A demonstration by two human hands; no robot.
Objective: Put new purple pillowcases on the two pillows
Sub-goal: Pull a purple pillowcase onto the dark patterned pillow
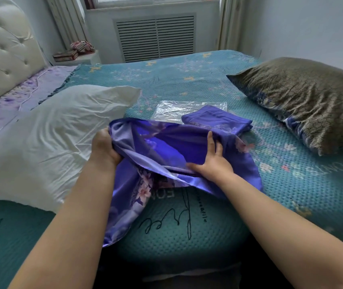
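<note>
Both hands work the open mouth of a purple floral pillowcase (162, 147) spread on the near side of the bed. The left hand (103, 147) grips the left edge of the opening, fingers curled into the fabric and hidden by it. The right hand (212, 161) pinches the near hem with the thumb while its straight fingers lie over the upper layer — the mouth gapes between the two hands.

Just left of the pillowcase lies a bare white pillow (47, 134), touching the left wrist. A second, folded purple pillowcase (218, 119) sits just beyond the right hand, partly on a clear plastic bag (179, 109). Well apart to the right lies the other pillow (304, 101), in a brown patterned cover with blue floral trim. All rest on a teal bed mat (166, 78); a tufted white headboard (1, 57) stands at far left.
</note>
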